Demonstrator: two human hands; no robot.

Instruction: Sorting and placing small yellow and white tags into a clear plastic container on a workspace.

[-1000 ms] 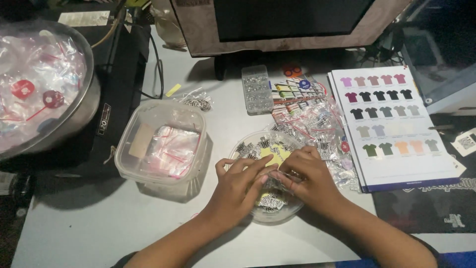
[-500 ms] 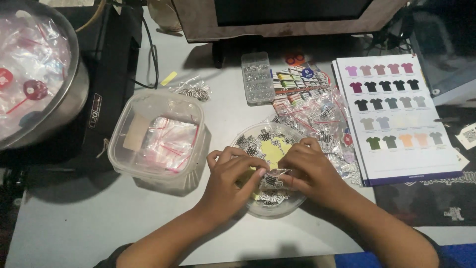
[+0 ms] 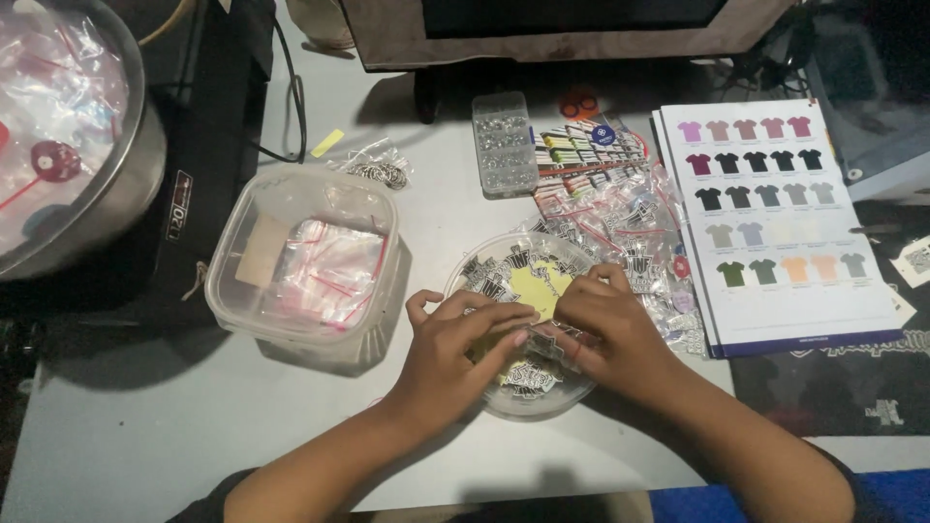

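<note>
My left hand (image 3: 463, 353) and my right hand (image 3: 605, 327) meet over a round clear bowl (image 3: 504, 266) filled with small black-and-white and yellow charms. Together the fingertips pinch a small clear zip bag (image 3: 554, 339) with a charm in it, just above the bowl's near side. The hands hide the bowl's front half.
A square clear tub (image 3: 308, 263) of small zip bags stands left of the bowl. A pile of filled bags (image 3: 635, 228) lies to the right, beside a colour chart of shirts (image 3: 775, 218). A clear bead box (image 3: 504, 145), a large metal bowl (image 3: 73, 145) and a monitor base sit further back.
The view has shifted a little. Both hands stay over the round bowl, fingers working closer together on the small bag.
</note>
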